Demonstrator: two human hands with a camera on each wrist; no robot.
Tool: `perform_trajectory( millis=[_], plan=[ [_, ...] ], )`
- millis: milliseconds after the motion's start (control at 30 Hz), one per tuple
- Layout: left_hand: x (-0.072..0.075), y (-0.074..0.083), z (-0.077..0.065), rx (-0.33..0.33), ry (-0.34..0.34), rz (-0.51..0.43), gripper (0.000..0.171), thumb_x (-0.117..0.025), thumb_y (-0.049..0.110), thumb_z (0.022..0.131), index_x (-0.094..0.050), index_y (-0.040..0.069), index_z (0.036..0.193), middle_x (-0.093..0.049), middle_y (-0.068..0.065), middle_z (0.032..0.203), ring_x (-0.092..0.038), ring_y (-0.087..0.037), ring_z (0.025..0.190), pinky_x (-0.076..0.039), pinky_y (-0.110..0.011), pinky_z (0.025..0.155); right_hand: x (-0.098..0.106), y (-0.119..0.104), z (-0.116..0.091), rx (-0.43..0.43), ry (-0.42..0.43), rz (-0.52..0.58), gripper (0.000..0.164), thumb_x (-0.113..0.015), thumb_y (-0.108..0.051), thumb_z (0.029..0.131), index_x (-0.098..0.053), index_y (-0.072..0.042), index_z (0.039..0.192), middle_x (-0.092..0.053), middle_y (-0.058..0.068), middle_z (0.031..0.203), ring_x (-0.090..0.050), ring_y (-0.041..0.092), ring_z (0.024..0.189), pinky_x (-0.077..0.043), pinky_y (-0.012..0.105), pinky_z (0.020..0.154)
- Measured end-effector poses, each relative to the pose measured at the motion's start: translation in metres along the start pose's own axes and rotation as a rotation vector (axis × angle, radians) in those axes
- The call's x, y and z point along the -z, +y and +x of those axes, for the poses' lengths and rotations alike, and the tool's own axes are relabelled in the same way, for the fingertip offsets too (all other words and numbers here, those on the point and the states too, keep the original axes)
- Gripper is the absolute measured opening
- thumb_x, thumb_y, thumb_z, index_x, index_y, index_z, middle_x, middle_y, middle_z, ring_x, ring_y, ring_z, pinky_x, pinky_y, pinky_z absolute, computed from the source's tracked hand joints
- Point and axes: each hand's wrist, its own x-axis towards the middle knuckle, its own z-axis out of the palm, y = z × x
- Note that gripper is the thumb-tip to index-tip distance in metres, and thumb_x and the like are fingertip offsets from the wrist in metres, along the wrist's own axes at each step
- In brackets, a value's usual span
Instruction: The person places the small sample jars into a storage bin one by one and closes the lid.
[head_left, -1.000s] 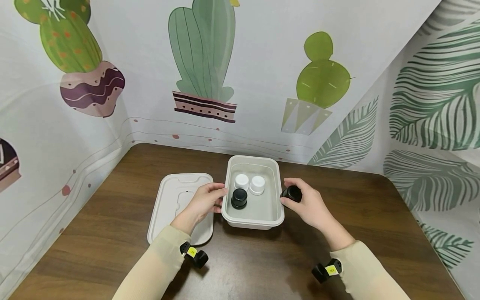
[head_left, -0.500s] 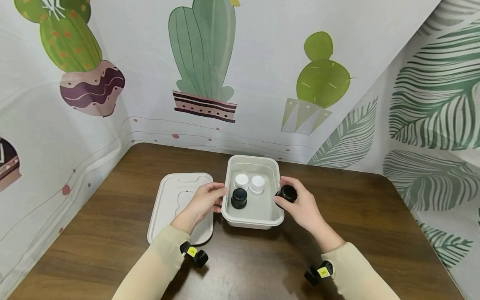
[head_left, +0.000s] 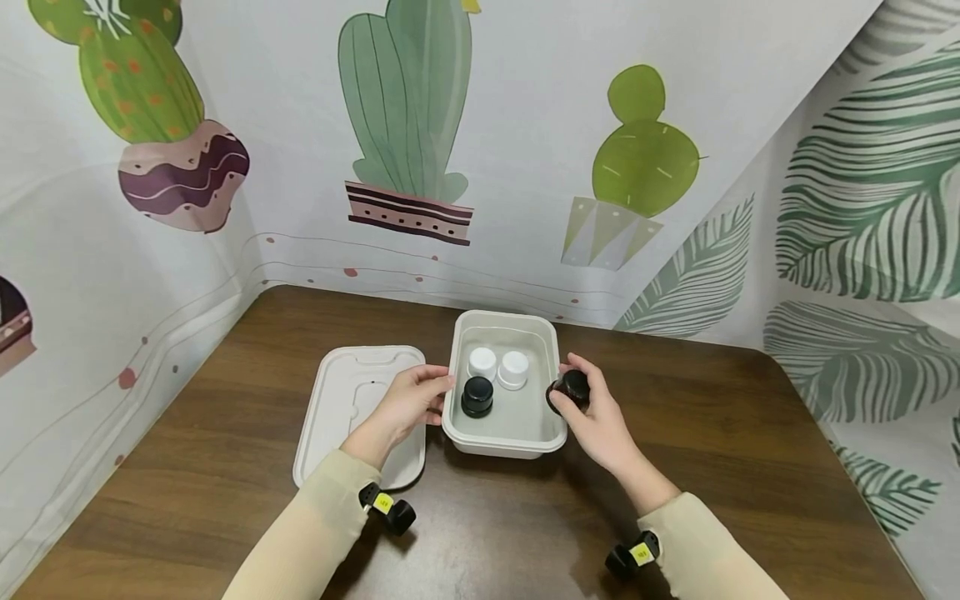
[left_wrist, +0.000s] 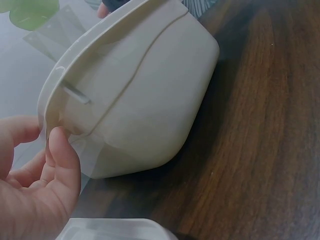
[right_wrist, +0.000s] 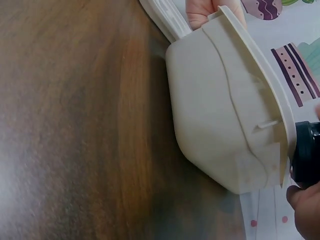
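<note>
My right hand (head_left: pixel 600 427) grips a small black capped bottle (head_left: pixel 576 385) by its sides, at the right rim of a pale plastic box (head_left: pixel 517 447). Seen from the right wrist, the bottle (right_wrist: pixel 306 154) is close by the rim, with the thumb (right_wrist: pixel 308 210) below it and most of the hand out of frame. At the opposite side, my left hand (head_left: pixel 408 403) holds the box's left rim; the left wrist view shows the thumb (left_wrist: pixel 65 160) against the rim edge. Inside the box, two white-capped bottles (head_left: pixel 513 369) stand behind another black bottle (head_left: pixel 477 395).
A pale lid (head_left: pixel 337 417) lies flat on the brown wooden table (head_left: pixel 480 533), left of the box and partly under the left forearm. Behind the table's far edge hangs a cloth (head_left: pixel 525 167) printed with cacti and leaves.
The right hand has carried the black bottle a little leftward, from beside the box to its right rim. The left hand and the bottles inside the box have stayed put.
</note>
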Motion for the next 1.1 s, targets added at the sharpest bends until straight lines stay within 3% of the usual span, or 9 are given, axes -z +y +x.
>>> perform_trajectory(
  millis=[133,267,433,600,867,1100],
  plan=[
    [0.0,0.0,0.0,0.0,-0.001,0.0,0.036,-0.059,0.015,0.091,-0.052,-0.002,0.122,-0.058,-0.001,0.08,-0.058,-0.01,0.06,-0.049,-0.021,0.05,0.002,0.002,-0.001,0.045,-0.051,0.033,0.058,-0.06,0.0,0.088,-0.03,0.0,0.137,-0.05,0.023,0.133,-0.053,0.017,0.114,-0.043,0.007,0.085],
    [0.0,0.001,-0.001,-0.002,-0.004,0.0,0.037,-0.059,0.015,0.091,-0.052,-0.002,0.123,-0.058,-0.001,0.081,-0.058,-0.01,0.06,-0.049,-0.022,0.05,0.003,0.002,0.001,0.058,-0.042,0.022,0.057,-0.067,-0.005,0.086,-0.032,0.002,0.13,-0.051,0.022,0.134,-0.056,0.007,0.109,-0.045,0.009,0.084],
    [0.0,0.001,0.0,-0.004,-0.002,0.009,0.037,-0.059,0.015,0.091,-0.052,-0.002,0.123,-0.059,-0.001,0.082,-0.058,-0.01,0.061,-0.05,-0.021,0.05,0.005,-0.003,0.007,0.008,-0.007,-0.002,0.055,-0.074,-0.011,0.082,-0.04,-0.001,0.125,-0.054,0.017,0.134,-0.059,0.015,0.112,-0.046,0.011,0.087],
    [0.0,0.001,0.0,-0.001,0.005,0.005,0.036,-0.059,0.015,0.091,-0.053,-0.002,0.122,-0.058,-0.001,0.082,-0.057,-0.01,0.061,-0.05,-0.022,0.05,0.004,-0.01,0.012,-0.037,0.0,0.011,0.057,-0.077,-0.013,0.078,-0.048,-0.004,0.127,-0.06,0.015,0.122,-0.06,0.018,0.109,-0.048,0.014,0.087],
    [0.001,0.0,0.001,-0.009,-0.008,-0.023,0.037,-0.058,0.012,0.091,-0.052,-0.005,0.122,-0.057,0.0,0.079,-0.056,-0.009,0.061,-0.049,-0.02,0.05,-0.005,-0.014,0.02,-0.033,-0.006,-0.011,0.059,-0.077,-0.015,0.079,-0.051,-0.007,0.131,-0.064,0.019,0.117,-0.064,0.028,0.103,-0.054,0.032,0.086],
    [0.0,0.0,0.001,-0.016,-0.012,-0.03,0.038,-0.059,0.011,0.091,-0.051,-0.006,0.123,-0.057,0.0,0.08,-0.055,-0.009,0.062,-0.049,-0.02,0.051,-0.01,-0.015,0.026,-0.027,-0.018,-0.04,0.061,-0.077,-0.017,0.078,-0.051,-0.006,0.132,-0.064,0.019,0.116,-0.064,0.027,0.103,-0.054,0.035,0.085]
  ],
)
